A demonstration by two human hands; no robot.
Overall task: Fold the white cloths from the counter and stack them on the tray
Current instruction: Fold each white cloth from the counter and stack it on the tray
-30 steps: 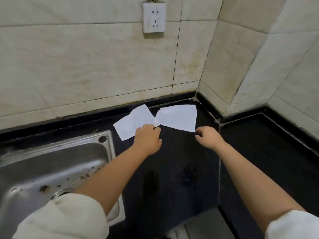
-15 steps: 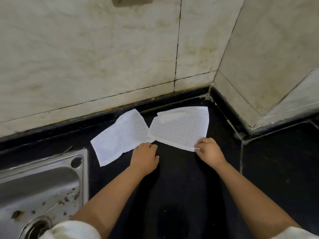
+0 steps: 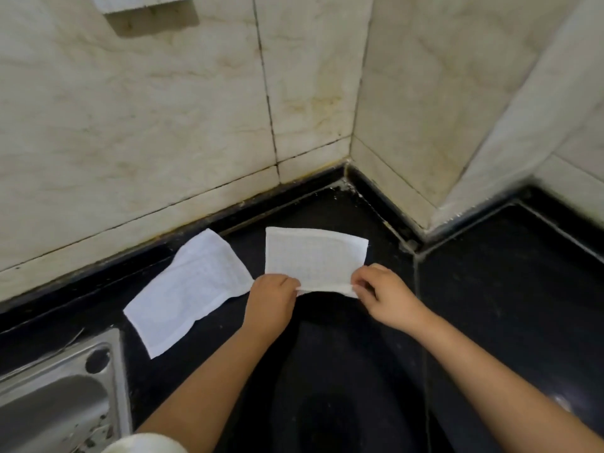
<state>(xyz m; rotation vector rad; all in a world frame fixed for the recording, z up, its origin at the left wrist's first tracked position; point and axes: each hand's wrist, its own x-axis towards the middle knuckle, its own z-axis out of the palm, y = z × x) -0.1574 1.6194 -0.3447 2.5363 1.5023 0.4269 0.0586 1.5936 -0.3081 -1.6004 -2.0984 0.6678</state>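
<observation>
While our left hand (image 3: 273,297) and right hand (image 3: 387,294) each pinch a near corner of the right cloth (image 3: 315,256) at frame centre, lifting its edge off the black counter (image 3: 490,305), the other cloth (image 3: 188,289) lies flat to its left, above the sink (image 3: 58,397).

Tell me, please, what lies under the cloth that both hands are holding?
The right cloth rests on the black counter, and nothing else shows around its edges. Its near edge is pinched by the left hand and right hand. Anything beneath the cloth is hidden.
</observation>
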